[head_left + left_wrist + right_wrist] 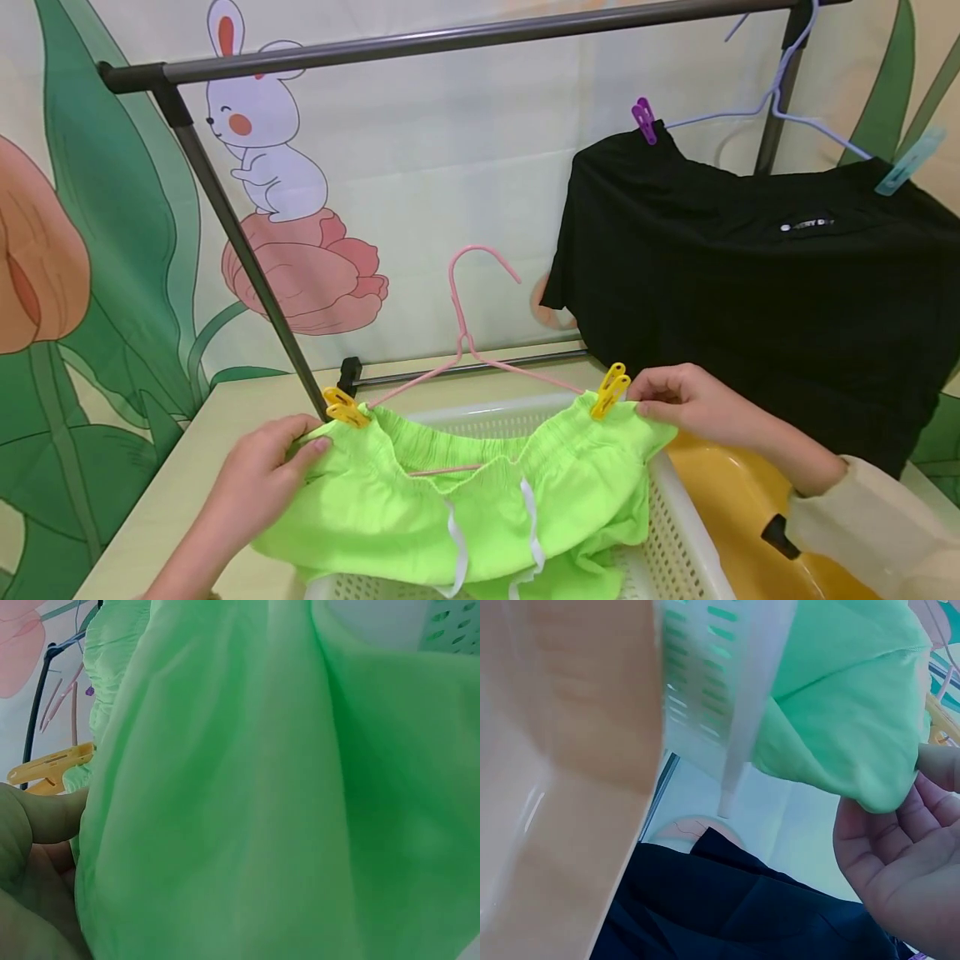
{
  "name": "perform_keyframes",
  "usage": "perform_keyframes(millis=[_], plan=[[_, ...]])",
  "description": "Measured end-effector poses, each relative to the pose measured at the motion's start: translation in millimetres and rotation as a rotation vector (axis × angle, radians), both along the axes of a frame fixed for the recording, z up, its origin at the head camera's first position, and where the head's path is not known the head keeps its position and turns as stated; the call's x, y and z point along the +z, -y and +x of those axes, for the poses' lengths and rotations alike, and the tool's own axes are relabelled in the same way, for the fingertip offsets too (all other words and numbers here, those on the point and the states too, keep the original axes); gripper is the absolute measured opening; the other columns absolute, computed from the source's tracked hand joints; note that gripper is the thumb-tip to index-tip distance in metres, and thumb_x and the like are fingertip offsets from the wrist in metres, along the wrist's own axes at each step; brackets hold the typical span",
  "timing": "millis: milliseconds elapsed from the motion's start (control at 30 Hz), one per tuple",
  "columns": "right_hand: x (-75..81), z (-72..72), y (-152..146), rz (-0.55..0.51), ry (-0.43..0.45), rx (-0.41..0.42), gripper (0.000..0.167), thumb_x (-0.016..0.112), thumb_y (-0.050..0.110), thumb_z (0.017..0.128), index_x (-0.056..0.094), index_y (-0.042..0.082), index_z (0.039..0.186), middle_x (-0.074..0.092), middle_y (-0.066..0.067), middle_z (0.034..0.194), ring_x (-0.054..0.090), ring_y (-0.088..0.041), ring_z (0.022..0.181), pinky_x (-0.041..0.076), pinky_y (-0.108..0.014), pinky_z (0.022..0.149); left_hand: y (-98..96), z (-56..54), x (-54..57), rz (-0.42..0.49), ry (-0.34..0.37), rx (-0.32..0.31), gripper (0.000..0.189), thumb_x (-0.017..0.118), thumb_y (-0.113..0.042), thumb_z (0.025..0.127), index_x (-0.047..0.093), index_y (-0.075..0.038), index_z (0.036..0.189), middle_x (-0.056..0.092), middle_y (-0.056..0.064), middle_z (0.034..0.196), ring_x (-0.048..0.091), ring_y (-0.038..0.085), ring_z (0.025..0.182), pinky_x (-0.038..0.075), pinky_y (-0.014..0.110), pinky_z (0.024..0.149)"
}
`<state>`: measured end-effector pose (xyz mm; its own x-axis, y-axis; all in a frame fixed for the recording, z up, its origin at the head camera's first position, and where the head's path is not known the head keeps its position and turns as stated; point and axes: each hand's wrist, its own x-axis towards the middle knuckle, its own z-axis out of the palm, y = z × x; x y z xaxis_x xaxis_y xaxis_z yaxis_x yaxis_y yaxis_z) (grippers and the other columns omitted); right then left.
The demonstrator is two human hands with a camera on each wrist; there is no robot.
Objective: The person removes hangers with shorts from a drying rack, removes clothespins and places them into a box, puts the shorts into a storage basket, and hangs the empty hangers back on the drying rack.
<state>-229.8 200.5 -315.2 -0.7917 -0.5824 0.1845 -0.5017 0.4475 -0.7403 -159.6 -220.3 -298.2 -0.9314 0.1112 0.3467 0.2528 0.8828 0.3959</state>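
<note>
Neon green shorts (442, 533) with white drawstrings hang on a pink hanger (461, 321), whose hook stands free of any bar. Two yellow clothespins, a left clothespin (347, 408) and a right clothespin (611, 390), clip the waistband to the hanger. My left hand (262, 479) pinches the waistband's left corner between thumb and fingers. At the other corner, my right hand (693, 408) pinches the cloth just outside its clothespin. In the left wrist view the green cloth (225, 787) fills most of the picture and hides part of the left fingers.
Below the shorts stands a white perforated basket (690, 533), beside a yellow-orange tub (720, 479). A black shirt (750, 283) hangs at right on a blue hanger (776, 83), with purple (643, 121) and teal (909, 162) clothespins. Overhead runs a dark rack bar (450, 37).
</note>
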Motion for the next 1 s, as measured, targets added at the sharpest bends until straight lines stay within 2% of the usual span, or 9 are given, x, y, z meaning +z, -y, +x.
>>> perform_keyframes(millis=[167, 567, 800, 1000], plan=[[-4.2, 0.2, 1, 0.001, 0.037, 0.036, 0.009, 0.055, 0.005, 0.085, 0.059, 0.0, 0.09, 0.059, -0.005, 0.08, 0.049, -0.005, 0.07, 0.043, -0.019, 0.061, 1.0, -1.1, -2.9, -0.009, 0.038, -0.02, 0.004, 0.058, -0.013, 0.084, 0.06, -0.011, 0.081, 0.056, -0.001, 0.073, 0.045, 0.014, 0.069, 0.035, 0.03, 0.063], [-18.5, -4.5, 3, 0.045, 0.033, 0.089, 0.006, 0.056, 0.004, 0.083, 0.061, 0.003, 0.087, 0.06, -0.003, 0.078, 0.048, -0.004, 0.068, 0.043, -0.019, 0.06, 5.1, -0.9, -11.0, -0.036, 0.117, -0.078, 0.009, 0.056, -0.013, 0.085, 0.054, -0.015, 0.077, 0.047, -0.005, 0.066, 0.041, 0.01, 0.064, 0.032, 0.025, 0.059], [-22.6, -5.9, 5, 0.076, 0.004, 0.075, 0.006, 0.057, 0.003, 0.083, 0.061, 0.004, 0.086, 0.06, -0.001, 0.08, 0.048, -0.004, 0.07, 0.044, -0.019, 0.064, 12.0, -2.4, -15.7, -0.024, 0.181, -0.146, 0.004, 0.055, -0.012, 0.086, 0.058, -0.012, 0.084, 0.054, -0.005, 0.075, 0.045, 0.009, 0.069, 0.037, 0.025, 0.062], [-24.4, -7.8, 6, 0.072, 0.022, 0.074, 0.007, 0.057, 0.003, 0.083, 0.062, 0.004, 0.087, 0.061, -0.002, 0.081, 0.048, -0.004, 0.071, 0.044, -0.019, 0.065, 18.6, -3.0, -19.1, 0.018, 0.221, -0.186, 0.006, 0.055, -0.013, 0.086, 0.06, -0.012, 0.088, 0.055, -0.005, 0.078, 0.045, 0.006, 0.071, 0.039, 0.024, 0.063]])
